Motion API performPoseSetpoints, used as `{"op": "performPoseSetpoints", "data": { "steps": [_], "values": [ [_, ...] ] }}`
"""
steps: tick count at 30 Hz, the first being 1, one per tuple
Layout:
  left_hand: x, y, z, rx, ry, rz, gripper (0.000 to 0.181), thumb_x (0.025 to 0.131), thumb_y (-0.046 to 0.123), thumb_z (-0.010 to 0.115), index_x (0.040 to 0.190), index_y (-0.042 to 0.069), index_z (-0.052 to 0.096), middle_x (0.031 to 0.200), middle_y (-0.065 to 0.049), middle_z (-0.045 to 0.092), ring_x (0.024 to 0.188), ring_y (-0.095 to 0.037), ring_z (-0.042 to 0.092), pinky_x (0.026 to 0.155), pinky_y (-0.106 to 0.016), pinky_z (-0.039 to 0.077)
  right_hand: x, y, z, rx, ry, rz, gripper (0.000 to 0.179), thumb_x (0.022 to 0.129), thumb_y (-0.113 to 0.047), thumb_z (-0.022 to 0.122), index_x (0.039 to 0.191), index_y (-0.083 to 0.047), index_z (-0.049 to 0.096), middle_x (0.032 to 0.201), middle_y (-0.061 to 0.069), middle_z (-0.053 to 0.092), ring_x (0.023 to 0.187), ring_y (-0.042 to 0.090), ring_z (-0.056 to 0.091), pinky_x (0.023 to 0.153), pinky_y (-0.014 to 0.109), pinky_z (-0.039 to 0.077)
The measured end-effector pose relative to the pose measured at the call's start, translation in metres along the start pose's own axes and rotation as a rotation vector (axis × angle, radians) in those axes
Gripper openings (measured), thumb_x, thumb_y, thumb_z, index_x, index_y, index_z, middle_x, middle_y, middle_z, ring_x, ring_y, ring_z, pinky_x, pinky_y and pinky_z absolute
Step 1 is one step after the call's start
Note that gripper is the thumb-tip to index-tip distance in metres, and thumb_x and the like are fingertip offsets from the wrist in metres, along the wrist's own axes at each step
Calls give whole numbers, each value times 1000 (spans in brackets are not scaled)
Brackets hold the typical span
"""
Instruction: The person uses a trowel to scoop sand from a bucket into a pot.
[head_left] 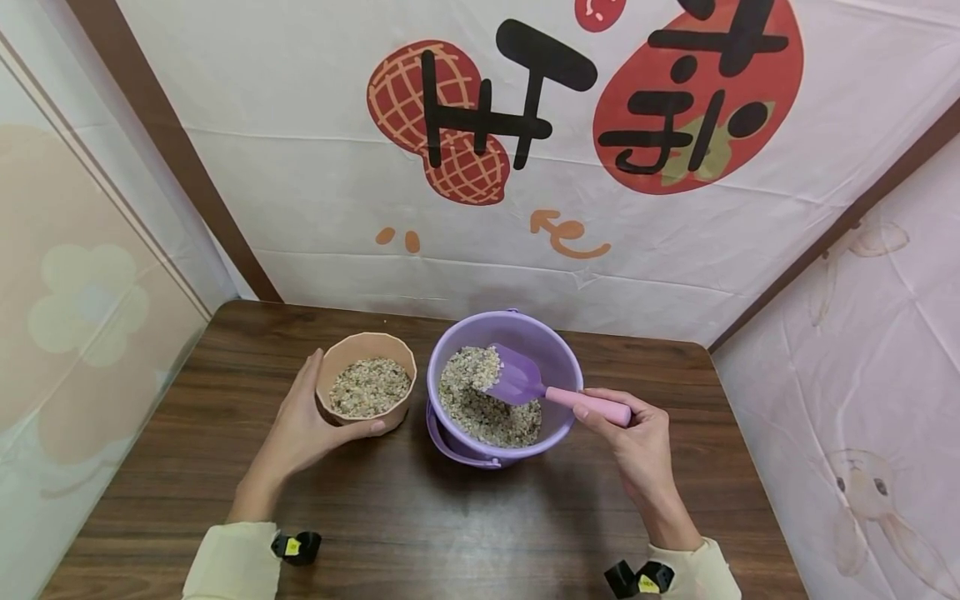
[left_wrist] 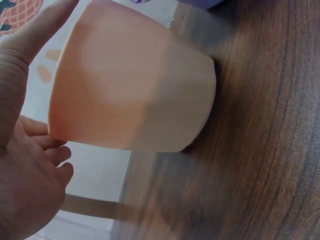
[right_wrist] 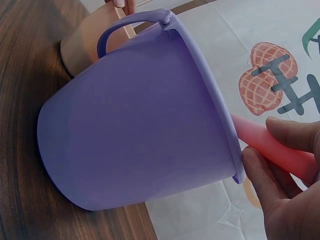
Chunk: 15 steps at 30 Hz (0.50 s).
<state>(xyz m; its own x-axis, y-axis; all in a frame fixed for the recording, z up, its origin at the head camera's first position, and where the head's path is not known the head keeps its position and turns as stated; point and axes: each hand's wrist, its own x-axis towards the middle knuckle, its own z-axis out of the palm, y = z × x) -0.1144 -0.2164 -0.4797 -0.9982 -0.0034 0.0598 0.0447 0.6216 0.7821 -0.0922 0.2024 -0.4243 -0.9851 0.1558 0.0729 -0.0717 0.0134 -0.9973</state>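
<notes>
A purple bucket [head_left: 561,358] with gravel [head_left: 495,421] inside stands at the middle of the table. My right hand [head_left: 637,433] holds a toy shovel by its pink handle [head_left: 588,406] over the bucket's right rim. The shovel's purple blade [head_left: 517,377] is inside the bucket, with gravel at its tip. To the left is a peach faceted flowerpot [left_wrist: 125,80], also part filled with gravel [head_left: 371,387]. My left hand [head_left: 311,421] grips the pot from its left side, thumb in front and fingers behind. In the right wrist view the bucket wall hides the blade.
The dark wood table [head_left: 450,533] ends at a white printed cloth [head_left: 300,200] behind the bucket and pot. More cloth [head_left: 840,400] hangs at the right side. The bucket's carrying handle [head_left: 457,454] lies folded down at its front left.
</notes>
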Motion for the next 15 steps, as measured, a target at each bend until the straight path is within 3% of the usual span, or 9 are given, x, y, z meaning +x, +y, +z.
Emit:
{"op": "performPoseSetpoints", "data": {
  "steps": [15],
  "values": [
    [5,-12,7,-13,28,15,136,68,47,94,162,0,8,163,-30,18,146,-51,24,110,-71,28,-1,0,1,-7,22,5,37,79,6,84,111,15,70,94,12,77,87,17,72,74,27,59]
  ]
}}
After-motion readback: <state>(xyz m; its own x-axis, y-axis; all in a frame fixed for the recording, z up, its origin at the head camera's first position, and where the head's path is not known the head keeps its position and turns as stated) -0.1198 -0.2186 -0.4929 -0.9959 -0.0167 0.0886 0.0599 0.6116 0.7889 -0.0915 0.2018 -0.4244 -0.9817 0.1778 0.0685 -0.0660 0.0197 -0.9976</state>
